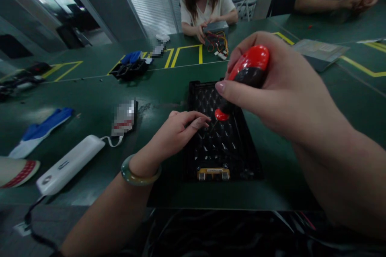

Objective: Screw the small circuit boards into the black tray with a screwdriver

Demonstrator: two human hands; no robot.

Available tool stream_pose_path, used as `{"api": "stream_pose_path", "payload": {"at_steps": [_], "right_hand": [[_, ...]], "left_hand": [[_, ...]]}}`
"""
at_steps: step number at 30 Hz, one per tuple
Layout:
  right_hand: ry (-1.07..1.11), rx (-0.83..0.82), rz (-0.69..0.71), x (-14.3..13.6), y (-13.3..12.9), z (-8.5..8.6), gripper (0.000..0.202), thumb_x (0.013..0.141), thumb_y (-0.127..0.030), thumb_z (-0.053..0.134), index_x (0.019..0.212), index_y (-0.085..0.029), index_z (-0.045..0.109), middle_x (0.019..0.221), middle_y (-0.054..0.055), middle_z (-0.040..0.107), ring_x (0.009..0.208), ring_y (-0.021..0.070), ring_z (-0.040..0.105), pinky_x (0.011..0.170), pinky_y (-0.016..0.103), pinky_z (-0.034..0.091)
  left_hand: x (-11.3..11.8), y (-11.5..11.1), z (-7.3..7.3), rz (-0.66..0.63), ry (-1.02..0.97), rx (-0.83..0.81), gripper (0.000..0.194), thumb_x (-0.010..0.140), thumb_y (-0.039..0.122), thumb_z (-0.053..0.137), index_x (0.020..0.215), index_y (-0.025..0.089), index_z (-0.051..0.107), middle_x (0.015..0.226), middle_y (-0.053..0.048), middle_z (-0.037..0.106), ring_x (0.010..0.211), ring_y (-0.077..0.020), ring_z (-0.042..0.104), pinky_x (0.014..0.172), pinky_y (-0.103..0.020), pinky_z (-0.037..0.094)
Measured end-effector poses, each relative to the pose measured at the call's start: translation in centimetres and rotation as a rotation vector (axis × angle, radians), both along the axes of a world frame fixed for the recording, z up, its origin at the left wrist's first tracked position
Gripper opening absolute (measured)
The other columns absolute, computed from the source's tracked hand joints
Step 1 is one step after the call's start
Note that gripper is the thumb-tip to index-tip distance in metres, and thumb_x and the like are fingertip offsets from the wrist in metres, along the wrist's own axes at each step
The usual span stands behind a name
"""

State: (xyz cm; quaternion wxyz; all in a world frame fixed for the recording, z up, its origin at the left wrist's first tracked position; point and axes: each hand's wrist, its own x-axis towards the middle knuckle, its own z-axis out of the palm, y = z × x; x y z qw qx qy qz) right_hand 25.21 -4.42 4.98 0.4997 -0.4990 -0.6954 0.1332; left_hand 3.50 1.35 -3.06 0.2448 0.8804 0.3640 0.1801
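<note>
A black textured panel (241, 144) lies on the green table, with a small orange-brown circuit board (213, 174) at its near end. My right hand (277, 76) is closed around a red and black screwdriver (251, 64), held tilted over the panel with its thin shaft pointing down and left. Over the panel's left side is my left hand (181, 130), thumb and index finger brought together near the screwdriver's shaft. Whatever may be between those fingertips is too small to make out. A green bangle (140, 176) circles my left wrist.
On the left lie a white power strip (70, 164), a phone-like device (124, 118), a blue and white glove (44, 128) and a cup (18, 172). Farther back is a black tray (129, 68). Across the table a person holds a metal box with wires (216, 28); another person sits right.
</note>
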Motion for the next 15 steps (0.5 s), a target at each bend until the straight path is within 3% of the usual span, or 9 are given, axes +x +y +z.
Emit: {"api": "stream_pose_path", "payload": {"at_steps": [3,8,12,15], "right_hand": [[0.041,0.04,-0.053,0.43,-0.34,0.64,0.016,0.079,-0.022,0.068,0.091,-0.022,0.057,0.087,-0.001,0.057,0.076,0.0153,0.05,0.07,0.031,0.039],[0.067,0.107,-0.074,0.54,-0.73,0.98,0.016,0.08,-0.018,0.065,0.094,-0.017,0.056,0.09,0.002,0.055,0.082,0.0172,0.05,0.074,0.033,0.037],[0.056,0.109,-0.053,0.45,-0.9,1.01,0.016,0.081,-0.02,0.066,0.094,-0.018,0.055,0.09,0.001,0.056,0.08,0.0162,0.05,0.072,0.032,0.037],[0.046,0.101,-0.038,0.53,-1.07,1.16,0.016,0.083,-0.022,0.065,0.095,-0.019,0.054,0.093,0.002,0.058,0.081,0.0171,0.052,0.073,0.033,0.039]], "left_hand": [[-0.06,-0.43,0.19,-0.086,-0.055,-0.119,0.033,0.104,0.045,0.044,0.122,0.027,0.065,0.112,-0.002,0.074,0.102,-0.0192,0.066,0.094,-0.036,0.044],[0.03,-0.73,0.08,-0.179,-0.036,-0.137,0.037,0.088,0.042,0.073,0.12,0.026,0.063,0.117,0.0,0.074,0.107,-0.0199,0.066,0.098,-0.037,0.044],[0.25,-0.78,0.03,-0.159,-0.066,-0.199,0.018,0.093,0.035,0.067,0.108,0.025,0.068,0.108,0.0,0.075,0.1,-0.0173,0.069,0.096,-0.034,0.049],[0.3,-0.75,-0.05,-0.151,-0.072,-0.26,0.019,0.096,0.035,0.062,0.11,0.025,0.069,0.109,0.0,0.075,0.099,-0.017,0.07,0.094,-0.033,0.053]]}}
